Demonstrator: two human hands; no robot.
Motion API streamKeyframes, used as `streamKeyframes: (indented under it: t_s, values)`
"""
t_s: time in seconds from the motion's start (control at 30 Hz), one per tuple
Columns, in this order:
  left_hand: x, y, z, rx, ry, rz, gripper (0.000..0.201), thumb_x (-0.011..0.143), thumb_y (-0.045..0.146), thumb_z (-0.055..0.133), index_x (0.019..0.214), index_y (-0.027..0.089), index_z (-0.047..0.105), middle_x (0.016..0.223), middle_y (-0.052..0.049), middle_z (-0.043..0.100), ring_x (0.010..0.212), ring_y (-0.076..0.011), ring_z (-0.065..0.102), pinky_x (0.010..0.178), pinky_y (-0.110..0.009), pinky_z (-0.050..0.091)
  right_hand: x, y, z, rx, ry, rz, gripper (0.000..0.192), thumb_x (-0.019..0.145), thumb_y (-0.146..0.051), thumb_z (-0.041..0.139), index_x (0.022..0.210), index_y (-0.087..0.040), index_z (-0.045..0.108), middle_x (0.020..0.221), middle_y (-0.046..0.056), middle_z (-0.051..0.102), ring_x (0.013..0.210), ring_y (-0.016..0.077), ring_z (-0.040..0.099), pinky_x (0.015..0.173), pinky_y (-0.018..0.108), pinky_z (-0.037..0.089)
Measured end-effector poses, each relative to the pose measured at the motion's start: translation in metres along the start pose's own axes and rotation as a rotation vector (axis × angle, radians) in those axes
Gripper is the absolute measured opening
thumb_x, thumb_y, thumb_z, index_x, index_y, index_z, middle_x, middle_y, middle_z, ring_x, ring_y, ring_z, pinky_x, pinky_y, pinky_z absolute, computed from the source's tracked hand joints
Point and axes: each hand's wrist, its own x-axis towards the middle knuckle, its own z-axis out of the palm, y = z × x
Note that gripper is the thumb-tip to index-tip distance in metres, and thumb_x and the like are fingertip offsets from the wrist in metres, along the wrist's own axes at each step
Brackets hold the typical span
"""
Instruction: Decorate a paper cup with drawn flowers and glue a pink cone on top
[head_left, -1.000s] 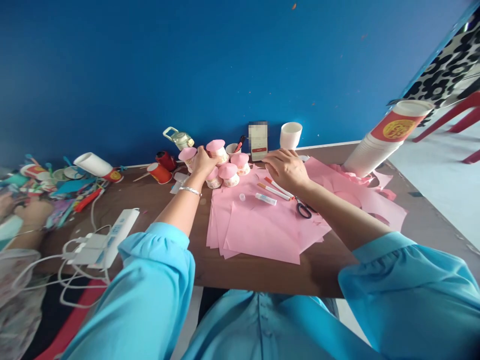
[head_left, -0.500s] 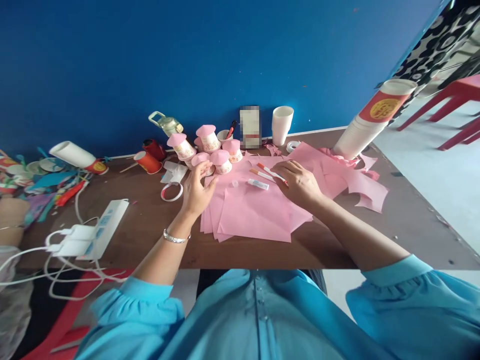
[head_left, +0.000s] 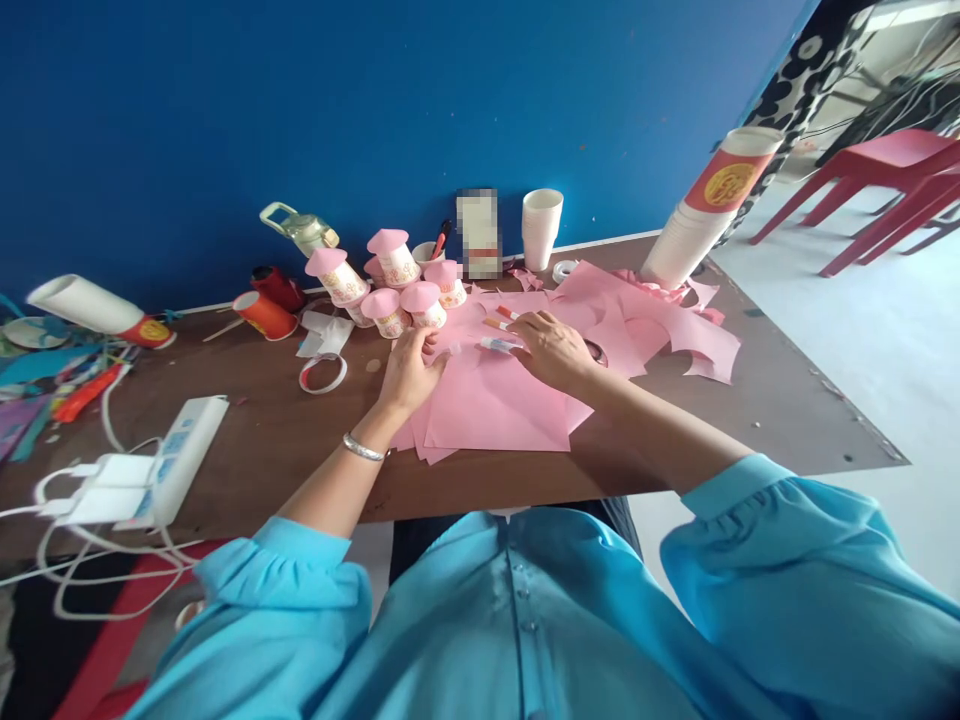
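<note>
Sitting at a brown table (head_left: 285, 440) against a blue wall, a person in a light blue top has both hands on a stack of pink paper sheets (head_left: 499, 405) near the table's front edge. The left hand (head_left: 409, 368), with a silver bracelet at the wrist, rests on the upper left part of the stack, fingers curled loosely together; whether they pinch anything cannot be told. The right hand (head_left: 553, 350) lies palm down on the upper right of the stack, its fingers reaching towards a white glue stick (head_left: 497, 344) and touching or nearly touching its end; a firm grip cannot be told. Just beyond the glue stick lie two orange-tipped pens (head_left: 501, 318).

Behind the stack stands a cluster of small paper cups topped with pink caps (head_left: 390, 280). More cut pink paper (head_left: 675, 330) spreads to the right, beside a leaning tower of white cups (head_left: 694, 225). A shorter stack of white cups (head_left: 541, 225) stands by the wall. To the left lie a ring of tape (head_left: 323, 372), a white power strip with cables (head_left: 161, 465) and a heap of colourful craft scraps (head_left: 45, 370).
</note>
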Motion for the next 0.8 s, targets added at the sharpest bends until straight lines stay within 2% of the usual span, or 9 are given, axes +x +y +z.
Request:
streamKeyframes:
  t_s: [0.13,0.27,0.4,0.57,0.7,0.8]
  values:
    - [-0.005,-0.006,0.012,0.016,-0.003,0.012,0.036,0.086,0.022,0.082,0.118,0.020,0.065,0.104,-0.006,0.071,0.088,-0.0196,0.069,0.083,-0.035,0.062,-0.001,0.001,0.020,-0.010,0.046,0.000,0.033,0.103,-0.022,0.061,0.135,-0.020,0.069,0.134,0.015,0.072,0.127,0.0328,0.063,0.100,0.048,0.060]
    - [-0.011,-0.009,0.018,0.017,-0.051,0.010,0.046,0.085,0.025,0.085,0.124,0.020,0.062,0.115,-0.009,0.069,0.094,-0.0213,0.070,0.081,-0.035,0.063,-0.004,0.009,0.034,0.010,0.105,-0.041,0.027,0.107,-0.027,0.055,0.125,-0.023,0.075,0.121,0.014,0.076,0.121,0.0316,0.067,0.104,0.047,0.058]
    - [-0.014,-0.011,0.019,0.040,-0.088,-0.002,0.051,0.086,0.029,0.085,0.128,0.020,0.059,0.120,-0.011,0.068,0.097,-0.0224,0.070,0.086,-0.038,0.063,-0.006,0.015,0.035,0.049,0.138,-0.076,0.028,0.107,-0.024,0.053,0.124,-0.023,0.075,0.119,0.011,0.077,0.117,0.0296,0.070,0.106,0.047,0.058]
    - [-0.009,-0.010,0.019,0.068,-0.144,-0.058,0.046,0.087,0.030,0.083,0.128,0.020,0.063,0.121,-0.010,0.069,0.102,-0.0242,0.071,0.095,-0.041,0.061,-0.010,0.015,0.035,0.054,0.090,-0.047,0.029,0.102,-0.022,0.057,0.125,-0.021,0.075,0.125,0.014,0.076,0.118,0.0324,0.071,0.098,0.046,0.062]
    - [0.002,-0.003,0.017,0.012,-0.192,-0.114,0.025,0.090,0.031,0.078,0.112,0.021,0.074,0.115,-0.009,0.072,0.092,-0.0230,0.069,0.089,-0.039,0.058,-0.009,0.016,0.037,0.193,0.148,-0.023,0.029,0.102,-0.018,0.054,0.121,-0.021,0.076,0.124,0.014,0.076,0.119,0.0310,0.072,0.104,0.046,0.060]
    - [0.009,0.010,0.012,-0.224,-0.131,-0.186,0.020,0.086,0.036,0.081,0.099,0.021,0.076,0.105,-0.007,0.075,0.084,-0.0192,0.066,0.083,-0.035,0.055,-0.008,0.017,0.035,0.412,0.218,0.000,0.025,0.105,-0.026,0.054,0.119,-0.022,0.075,0.116,0.012,0.078,0.105,0.0270,0.074,0.095,0.041,0.062]
